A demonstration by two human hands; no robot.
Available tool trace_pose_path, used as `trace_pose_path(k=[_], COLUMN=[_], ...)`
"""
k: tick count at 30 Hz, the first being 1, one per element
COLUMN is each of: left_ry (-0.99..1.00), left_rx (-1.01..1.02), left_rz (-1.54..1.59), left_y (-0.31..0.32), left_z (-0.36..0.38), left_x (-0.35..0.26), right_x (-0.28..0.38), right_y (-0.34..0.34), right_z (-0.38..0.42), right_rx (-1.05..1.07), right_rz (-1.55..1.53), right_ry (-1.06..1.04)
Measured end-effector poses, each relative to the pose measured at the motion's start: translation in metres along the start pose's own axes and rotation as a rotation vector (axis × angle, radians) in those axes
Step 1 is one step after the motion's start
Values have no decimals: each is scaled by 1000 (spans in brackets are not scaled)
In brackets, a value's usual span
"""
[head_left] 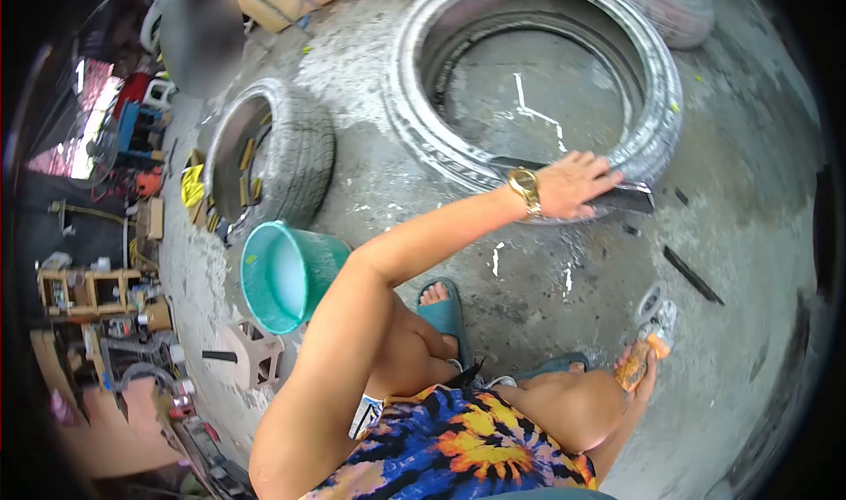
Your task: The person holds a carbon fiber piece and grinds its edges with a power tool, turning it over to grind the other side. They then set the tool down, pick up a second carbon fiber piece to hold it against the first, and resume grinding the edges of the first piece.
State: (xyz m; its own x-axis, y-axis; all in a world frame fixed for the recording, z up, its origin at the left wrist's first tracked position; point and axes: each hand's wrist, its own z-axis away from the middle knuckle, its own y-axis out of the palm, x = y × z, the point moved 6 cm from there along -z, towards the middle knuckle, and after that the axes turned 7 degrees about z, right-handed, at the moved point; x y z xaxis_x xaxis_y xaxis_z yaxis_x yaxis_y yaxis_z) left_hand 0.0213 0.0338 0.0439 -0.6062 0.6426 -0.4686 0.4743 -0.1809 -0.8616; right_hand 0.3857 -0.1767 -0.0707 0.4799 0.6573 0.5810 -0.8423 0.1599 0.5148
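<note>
My left hand (pixel 575 185), with a gold watch (pixel 525 192) at the wrist, reaches out to the near rim of a large wet tyre (pixel 407 86) lying flat on the floor. Its fingers are spread, palm down, over a black strip (pixel 627 199) that lies across the tyre's sidewall. Low on the right, beside my knee, my right hand (pixel 646 378) is closed around an orange-bodied power tool (pixel 631 368). The tool has a silver head and a round pale disc at its far end, close over the floor.
A second tyre (pixel 304 148) stands on the left, near a green bucket (pixel 275 275) of whitish liquid and a beige stool (pixel 254 355). Another tyre (pixel 683 20) lies at the back right. A dark strip (pixel 693 275) is on the floor. Shelving (pixel 88 290) lines the left; a person (pixel 201 33) is behind.
</note>
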Motion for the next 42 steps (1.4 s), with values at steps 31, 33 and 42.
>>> trace_pose_path(k=[31,33,42], left_ry=[-772,-756,-861], left_rx=[-468,-400,-283], left_rz=[-55,-108,-129], left_y=[-146,-154,-162], left_z=[230,227,236], left_x=[182,178,196], right_x=[25,28,30], right_y=[-2,-3,-39], right_z=[-12,-12,-8], right_rx=[-77,-58,-64], right_rz=[-15,3,-89], right_ry=[-106,-123,-147])
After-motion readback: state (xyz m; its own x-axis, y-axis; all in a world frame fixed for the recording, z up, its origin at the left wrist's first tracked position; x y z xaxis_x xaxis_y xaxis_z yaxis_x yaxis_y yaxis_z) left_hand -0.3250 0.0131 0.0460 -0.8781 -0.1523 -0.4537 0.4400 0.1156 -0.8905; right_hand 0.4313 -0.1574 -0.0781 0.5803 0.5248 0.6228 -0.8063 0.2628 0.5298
